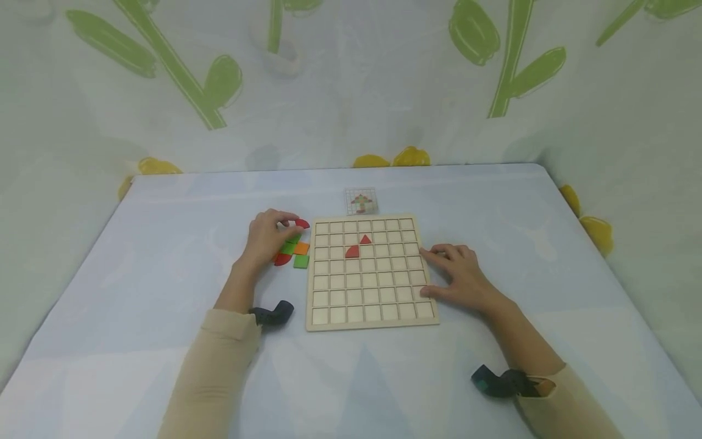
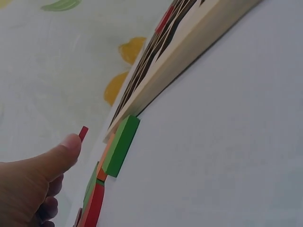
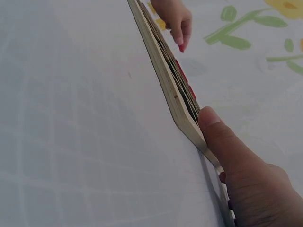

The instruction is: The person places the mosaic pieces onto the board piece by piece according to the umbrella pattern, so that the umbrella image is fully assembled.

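Observation:
Between thumb and fingertips my left hand pinches a red quarter-circle tile, raised above the loose tiles in the left wrist view. Under and beside that hand lie green tiles, an orange tile and a red curved tile; the hand covers part of the pile. A square wooden grid board lies to their right. In its grid sit a red quarter-circle and a red triangle. My right hand, fingers spread, rests its thumb and fingertips on the board's right edge.
Behind the board lies a small pattern card with a printed grid and a coloured figure. A pale cloth covers the table. A curtain with green leaf prints hangs behind it. Dark wrist cameras sit at both cuffs.

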A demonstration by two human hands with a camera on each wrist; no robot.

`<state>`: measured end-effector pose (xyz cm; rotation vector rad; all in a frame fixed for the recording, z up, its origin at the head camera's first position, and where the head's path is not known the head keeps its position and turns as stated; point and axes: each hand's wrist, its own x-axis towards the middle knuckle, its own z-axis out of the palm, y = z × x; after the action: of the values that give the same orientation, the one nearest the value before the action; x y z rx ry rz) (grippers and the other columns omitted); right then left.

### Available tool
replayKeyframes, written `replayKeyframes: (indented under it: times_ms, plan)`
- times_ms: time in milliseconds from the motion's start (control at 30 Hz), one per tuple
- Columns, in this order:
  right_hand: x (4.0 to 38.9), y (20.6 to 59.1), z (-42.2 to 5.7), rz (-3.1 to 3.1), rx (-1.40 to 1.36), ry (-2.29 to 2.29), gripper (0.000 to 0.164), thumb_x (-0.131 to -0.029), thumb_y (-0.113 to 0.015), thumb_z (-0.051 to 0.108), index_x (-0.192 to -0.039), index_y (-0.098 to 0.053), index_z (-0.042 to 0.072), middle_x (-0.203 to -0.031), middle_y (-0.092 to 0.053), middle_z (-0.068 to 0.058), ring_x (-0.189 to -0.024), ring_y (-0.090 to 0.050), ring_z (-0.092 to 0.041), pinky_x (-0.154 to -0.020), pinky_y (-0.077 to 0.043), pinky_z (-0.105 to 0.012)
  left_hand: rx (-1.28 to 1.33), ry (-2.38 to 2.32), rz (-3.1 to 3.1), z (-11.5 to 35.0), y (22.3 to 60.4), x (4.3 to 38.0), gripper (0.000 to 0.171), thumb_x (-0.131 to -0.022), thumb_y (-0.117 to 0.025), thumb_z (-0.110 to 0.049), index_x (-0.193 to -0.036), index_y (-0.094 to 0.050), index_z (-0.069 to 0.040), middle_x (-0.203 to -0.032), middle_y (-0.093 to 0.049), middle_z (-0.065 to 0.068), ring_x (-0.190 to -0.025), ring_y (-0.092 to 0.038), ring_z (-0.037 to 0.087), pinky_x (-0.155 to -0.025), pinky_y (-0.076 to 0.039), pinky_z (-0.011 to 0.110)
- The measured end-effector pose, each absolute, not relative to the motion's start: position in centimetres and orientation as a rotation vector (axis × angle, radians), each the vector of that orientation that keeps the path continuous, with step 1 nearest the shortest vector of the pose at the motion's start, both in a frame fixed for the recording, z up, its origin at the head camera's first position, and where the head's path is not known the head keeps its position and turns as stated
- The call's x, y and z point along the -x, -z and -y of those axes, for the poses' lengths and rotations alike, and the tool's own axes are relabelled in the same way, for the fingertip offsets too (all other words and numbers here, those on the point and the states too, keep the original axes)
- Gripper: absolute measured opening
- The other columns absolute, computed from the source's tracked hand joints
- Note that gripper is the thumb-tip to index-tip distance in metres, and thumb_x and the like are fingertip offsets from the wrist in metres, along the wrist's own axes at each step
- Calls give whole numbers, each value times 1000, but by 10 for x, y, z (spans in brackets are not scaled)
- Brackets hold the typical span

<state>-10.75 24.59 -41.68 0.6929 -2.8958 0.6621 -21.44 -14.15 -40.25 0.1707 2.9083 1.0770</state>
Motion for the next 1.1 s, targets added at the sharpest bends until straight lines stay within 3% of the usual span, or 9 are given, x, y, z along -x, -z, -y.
replayKeyframes:
  times_ms: [367,633,1100]
  plan:
    - [108,418,-245,2957,-615,-603,76,-76,-72,47,-139,-48,12,-127,-48,-10,-111,-38,-31,-84,-24,-47,-296,-1100,-2862,128,399,205,42,-84,-69,-38,-117,-67,-12,-101,-58,7,-97,-44,25,-82,-33,38]
    - [109,418,-246,2949,-644,-617,75,-77,-72,47,-138,-48,11,-127,-48,-10,-111,-38,-32,-85,-25,-47,-328,-1178,-2823,116,395,195,41,-85,-69,-37,-118,-66,-12,-102,-58,8,-96,-46,24,-77,-38,36]
    - [106,413,-243,2936,-653,-642,76,-75,-74,44,-137,-49,9,-126,-48,-12,-110,-38,-33,-86,-25,-49,-423,-1215,-2804,95,390,185,37,-83,-72,-35,-113,-69,-14,-96,-58,6,-92,-46,23,-72,-37,34]
